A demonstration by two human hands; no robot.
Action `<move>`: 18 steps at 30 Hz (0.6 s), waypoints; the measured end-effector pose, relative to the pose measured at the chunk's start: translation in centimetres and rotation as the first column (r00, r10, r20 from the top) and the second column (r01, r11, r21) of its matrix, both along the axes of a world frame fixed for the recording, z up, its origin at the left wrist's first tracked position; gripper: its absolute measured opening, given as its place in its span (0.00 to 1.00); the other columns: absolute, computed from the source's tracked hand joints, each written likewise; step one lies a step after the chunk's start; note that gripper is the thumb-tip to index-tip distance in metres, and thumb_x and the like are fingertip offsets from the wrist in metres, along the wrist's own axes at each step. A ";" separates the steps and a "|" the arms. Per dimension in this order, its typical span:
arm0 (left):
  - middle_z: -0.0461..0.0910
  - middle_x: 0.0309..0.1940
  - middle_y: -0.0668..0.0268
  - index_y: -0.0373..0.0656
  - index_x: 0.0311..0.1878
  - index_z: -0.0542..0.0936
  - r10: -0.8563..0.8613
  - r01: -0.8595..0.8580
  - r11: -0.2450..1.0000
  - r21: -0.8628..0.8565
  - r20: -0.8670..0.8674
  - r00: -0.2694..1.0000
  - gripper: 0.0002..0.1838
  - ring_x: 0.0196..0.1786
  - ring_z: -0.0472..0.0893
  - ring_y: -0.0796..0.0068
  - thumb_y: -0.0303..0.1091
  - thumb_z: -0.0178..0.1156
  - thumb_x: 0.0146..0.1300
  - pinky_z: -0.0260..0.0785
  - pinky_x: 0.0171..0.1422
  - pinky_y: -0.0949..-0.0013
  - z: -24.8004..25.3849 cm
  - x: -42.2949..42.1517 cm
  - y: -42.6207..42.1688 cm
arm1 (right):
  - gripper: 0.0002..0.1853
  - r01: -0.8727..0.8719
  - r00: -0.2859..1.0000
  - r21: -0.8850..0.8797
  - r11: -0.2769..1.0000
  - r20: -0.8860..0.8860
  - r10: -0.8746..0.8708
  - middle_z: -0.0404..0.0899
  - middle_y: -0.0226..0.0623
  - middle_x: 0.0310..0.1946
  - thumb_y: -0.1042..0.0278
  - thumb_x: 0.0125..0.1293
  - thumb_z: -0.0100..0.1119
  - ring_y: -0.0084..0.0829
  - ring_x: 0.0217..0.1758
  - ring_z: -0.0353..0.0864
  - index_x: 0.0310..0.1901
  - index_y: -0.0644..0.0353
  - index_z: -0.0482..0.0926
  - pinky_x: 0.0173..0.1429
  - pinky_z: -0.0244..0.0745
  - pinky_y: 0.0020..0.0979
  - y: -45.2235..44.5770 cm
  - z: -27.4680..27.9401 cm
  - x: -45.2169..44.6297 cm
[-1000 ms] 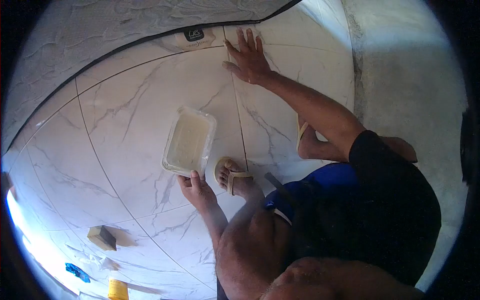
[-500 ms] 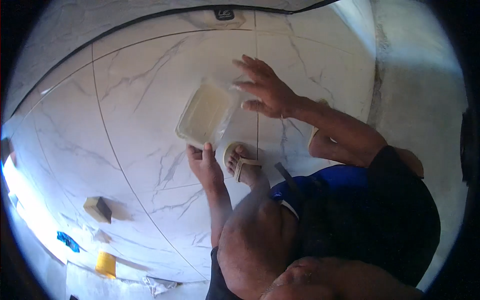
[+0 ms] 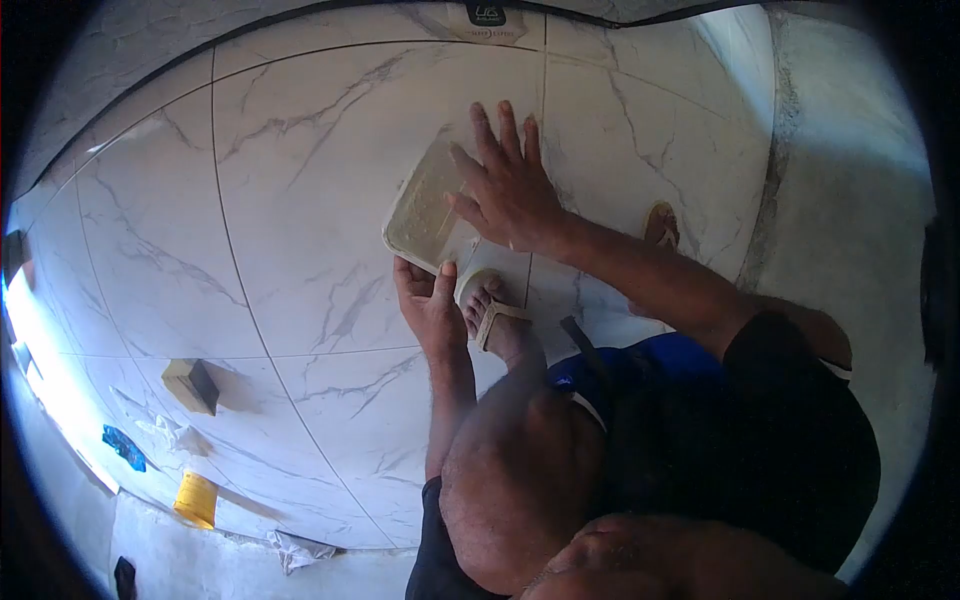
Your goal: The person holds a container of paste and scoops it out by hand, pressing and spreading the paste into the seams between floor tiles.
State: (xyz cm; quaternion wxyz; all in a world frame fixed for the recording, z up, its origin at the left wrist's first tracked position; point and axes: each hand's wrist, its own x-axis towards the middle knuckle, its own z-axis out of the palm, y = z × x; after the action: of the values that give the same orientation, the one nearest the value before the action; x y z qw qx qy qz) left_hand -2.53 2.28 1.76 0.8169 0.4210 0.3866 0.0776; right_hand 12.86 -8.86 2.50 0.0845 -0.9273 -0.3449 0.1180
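A translucent rectangular plastic container (image 3: 422,212), its inside pale and cloudy, is tilted above the tiled floor. My left hand (image 3: 432,305) grips its near rim, with the thumb on top and the fingers beneath. At its right side is my right hand (image 3: 515,185), fingers spread, with the thumb and index finger overlapping the container's edge. Whether those fingertips touch the plastic I cannot tell. Nothing shows in the right hand.
Marbled white tiles (image 3: 300,270) cover the floor. To the lower left lie a box-shaped block (image 3: 190,386), a crumpled blue wrapper (image 3: 124,447), a white plastic scrap (image 3: 178,434) and a yellow cup (image 3: 196,500). My sandalled foot (image 3: 492,312) is just beside the container.
My right hand has moved left, now overlapping the container's right edge, its fingers pointing more upward. The container is tilted more, still in my left hand. The view has shifted slightly.
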 end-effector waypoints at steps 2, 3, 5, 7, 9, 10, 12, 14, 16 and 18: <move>0.70 0.68 0.53 0.32 0.74 0.60 -0.001 0.001 1.000 -0.006 0.005 1.000 0.35 0.69 0.73 0.59 0.22 0.63 0.65 0.67 0.73 0.57 0.1 0.0 0.0 | 0.33 0.065 0.998 0.003 0.998 -0.010 -0.065 0.45 0.68 0.77 0.40 0.71 0.53 0.74 0.79 0.38 0.69 0.54 0.72 0.73 0.38 0.77 0.3 -0.3 0.0; 0.69 0.68 0.53 0.33 0.74 0.60 -0.005 0.005 1.000 -0.008 0.006 1.000 0.35 0.69 0.72 0.59 0.21 0.63 0.65 0.66 0.74 0.57 0.1 0.0 0.0 | 0.32 0.099 0.995 0.003 0.995 -0.014 -0.099 0.46 0.69 0.76 0.40 0.71 0.53 0.75 0.79 0.38 0.69 0.52 0.73 0.72 0.38 0.78 0.5 -0.4 0.0; 0.70 0.68 0.53 0.32 0.73 0.61 -0.026 0.026 1.000 0.002 -0.004 1.000 0.35 0.70 0.72 0.60 0.21 0.63 0.64 0.64 0.75 0.58 0.1 0.0 -0.1 | 0.30 0.120 0.993 0.001 0.993 -0.005 -0.120 0.46 0.69 0.76 0.39 0.72 0.52 0.76 0.79 0.38 0.68 0.49 0.75 0.72 0.38 0.79 0.8 -0.8 0.1; 0.70 0.68 0.53 0.32 0.73 0.61 -0.061 0.062 0.998 0.024 -0.032 0.998 0.35 0.70 0.72 0.61 0.20 0.63 0.63 0.62 0.75 0.59 0.6 0.2 -0.1 | 0.30 0.131 0.991 0.003 0.991 -0.013 -0.131 0.47 0.69 0.76 0.38 0.72 0.51 0.75 0.79 0.37 0.66 0.49 0.77 0.72 0.36 0.80 1.2 -0.9 0.1; 0.71 0.68 0.53 0.32 0.73 0.62 -0.036 0.036 0.999 0.014 -0.046 0.998 0.36 0.71 0.71 0.62 0.19 0.63 0.62 0.61 0.76 0.60 1.0 0.4 -0.1 | 0.30 0.135 0.990 0.006 0.991 -0.030 -0.134 0.50 0.68 0.75 0.37 0.73 0.49 0.73 0.80 0.36 0.64 0.50 0.79 0.73 0.32 0.80 1.2 -0.8 0.3; 0.71 0.68 0.53 0.31 0.72 0.62 -0.022 0.023 1.000 0.009 -0.055 0.998 0.36 0.71 0.71 0.63 0.18 0.63 0.62 0.61 0.76 0.60 1.1 0.4 -0.1 | 0.30 0.098 0.995 -0.026 0.995 -0.021 -0.099 0.49 0.67 0.76 0.36 0.73 0.49 0.73 0.80 0.36 0.63 0.50 0.80 0.72 0.31 0.80 1.0 -0.5 0.3; 0.69 0.69 0.51 0.30 0.74 0.58 -0.067 0.067 0.998 0.007 -0.031 0.997 0.40 0.73 0.69 0.61 0.19 0.66 0.61 0.61 0.76 0.59 0.8 0.5 0.3 | 0.30 0.020 1.000 -0.087 0.996 0.000 -0.020 0.49 0.65 0.77 0.36 0.73 0.49 0.73 0.81 0.35 0.62 0.49 0.81 0.72 0.31 0.80 0.6 -0.1 0.8; 0.67 0.70 0.49 0.30 0.75 0.56 -0.098 0.098 0.995 0.010 -0.028 0.995 0.43 0.74 0.68 0.60 0.18 0.68 0.60 0.61 0.76 0.59 0.9 0.5 0.1 | 0.29 0.037 0.999 -0.078 0.996 0.031 -0.035 0.48 0.62 0.77 0.35 0.72 0.49 0.72 0.81 0.34 0.61 0.47 0.82 0.72 0.30 0.81 0.1 -0.7 0.5; 0.66 0.71 0.49 0.29 0.75 0.56 -0.108 0.109 0.994 0.018 -0.042 0.993 0.42 0.74 0.68 0.61 0.18 0.67 0.60 0.62 0.76 0.60 1.4 1.0 -0.4 | 0.28 0.063 0.998 -0.053 0.997 0.010 -0.063 0.48 0.61 0.78 0.36 0.72 0.50 0.71 0.81 0.33 0.61 0.46 0.82 0.72 0.30 0.81 -0.3 -0.8 0.7; 0.70 0.68 0.51 0.30 0.73 0.60 -0.095 0.098 0.994 0.040 -0.068 0.993 0.37 0.71 0.71 0.62 0.16 0.62 0.61 0.62 0.75 0.62 1.5 1.3 -1.2 | 0.26 0.102 0.992 -0.009 0.995 -0.073 -0.102 0.47 0.60 0.78 0.38 0.71 0.53 0.70 0.82 0.33 0.60 0.44 0.82 0.73 0.29 0.80 -0.6 -0.6 0.7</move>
State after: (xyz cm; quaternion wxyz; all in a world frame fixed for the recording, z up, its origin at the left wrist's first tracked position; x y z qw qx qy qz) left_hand -1.24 1.12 3.22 0.7972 0.4590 0.3909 0.0320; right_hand 13.60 -9.44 1.86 0.1005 -0.9390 -0.2935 0.1485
